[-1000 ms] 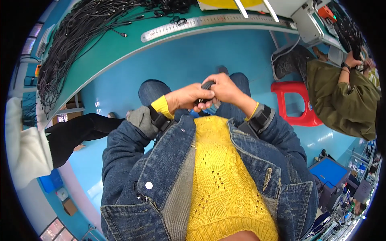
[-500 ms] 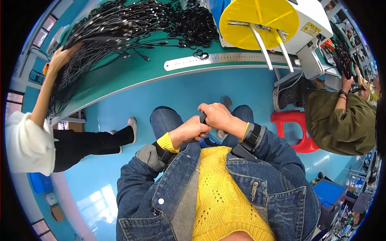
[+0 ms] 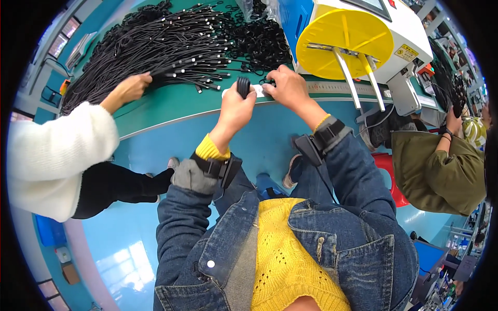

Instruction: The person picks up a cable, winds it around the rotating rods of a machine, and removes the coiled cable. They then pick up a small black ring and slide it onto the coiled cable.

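Note:
My left hand (image 3: pixel 237 110) is closed round a coiled black cable (image 3: pixel 243 87), whose bundled loops stick up above the thumb. Just to its right, my right hand (image 3: pixel 288 89) is over the metal ruler (image 3: pixel 327 87) at the table's front edge. Its thumb and forefinger come together at a small black loop (image 3: pixel 266 81), which looks like a tie or band; the fingers partly hide it. Beyond both hands lies a heap of similar small black loops (image 3: pixel 264 44). The two hands are a little apart.
Many black cables (image 3: pixel 150 46) cover the left of the green table (image 3: pixel 150 116), where a co-worker's hand (image 3: pixel 132 88) holds some. A white machine with a yellow disc (image 3: pixel 345 39) and two rods stands at right. A red stool (image 3: pixel 390 176) and another person are farther right.
My hands have moved from my lap up to the table edge and apart. The coiled cable stays in my left hand. The co-worker's hand has moved right, over the cables.

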Available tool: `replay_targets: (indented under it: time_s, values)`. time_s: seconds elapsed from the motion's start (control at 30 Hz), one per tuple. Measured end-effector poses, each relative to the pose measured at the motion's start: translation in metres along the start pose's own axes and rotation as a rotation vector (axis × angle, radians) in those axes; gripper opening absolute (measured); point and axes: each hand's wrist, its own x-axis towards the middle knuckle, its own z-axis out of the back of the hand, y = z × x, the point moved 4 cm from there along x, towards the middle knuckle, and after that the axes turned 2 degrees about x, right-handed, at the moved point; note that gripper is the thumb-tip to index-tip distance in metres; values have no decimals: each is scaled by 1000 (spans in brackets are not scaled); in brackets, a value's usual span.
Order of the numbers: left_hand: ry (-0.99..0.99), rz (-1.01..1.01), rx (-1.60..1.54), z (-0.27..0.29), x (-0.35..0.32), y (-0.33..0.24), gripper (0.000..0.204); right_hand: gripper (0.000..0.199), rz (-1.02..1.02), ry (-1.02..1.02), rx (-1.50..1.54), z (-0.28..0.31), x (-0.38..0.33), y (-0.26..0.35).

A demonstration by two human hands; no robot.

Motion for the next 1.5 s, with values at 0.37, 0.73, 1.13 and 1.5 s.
replay_targets:
  time_s: [0.37,0.73,1.13,1.5]
  values:
    - [143,17,535,-31,55,-5,21,20,-326,166,523,-17,7,-41]
    - [-33,-25,426,-26,65,11,22,20,-674,133,1328,-1,-16,-27]
    - [204,212,-626,-24,-38,-32,14,17,-757,516,1700,23,-83,9]
    - [307,559,-1036,-32,-63,-28,16,15,-536,339,1548,39,-113,24]
